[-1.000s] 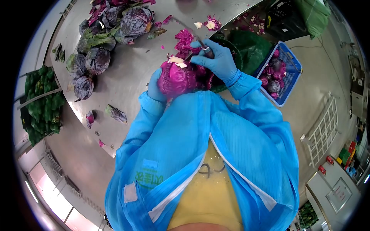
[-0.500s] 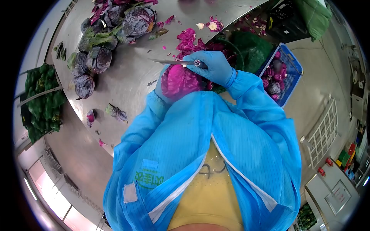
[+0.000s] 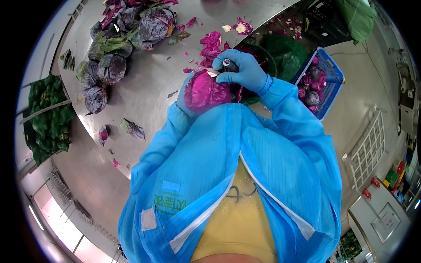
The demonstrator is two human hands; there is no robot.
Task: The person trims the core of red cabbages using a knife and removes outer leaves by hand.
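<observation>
A bright purple cabbage point(image 3: 206, 93) is held close to the front of the blue coat. My left hand point(image 3: 184, 97), in a blue glove, supports its left side, with most fingers hidden behind it. My gloved right hand point(image 3: 245, 72) is closed round the dark handle of a knife point(image 3: 230, 65) at the cabbage's top, beside its pale cut stem point(image 3: 212, 72). Most of the blade is hidden. Loose purple leaves point(image 3: 211, 44) lie just beyond the cabbage on the metal table point(image 3: 153, 79).
Several dark, untrimmed cabbages point(image 3: 112, 68) lie at the table's upper left. A blue basket point(image 3: 335, 83) with purple cabbages stands at the right, near a green sack point(image 3: 287, 52) and a black crate point(image 3: 324, 26). Leaf scraps point(image 3: 132, 129) lie towards the table's left edge.
The knife first swung across the cabbage's top, its blade showing flat. Now the blade is mostly out of sight and my right hand has turned at the stem. My left hand has shifted behind the cabbage.
</observation>
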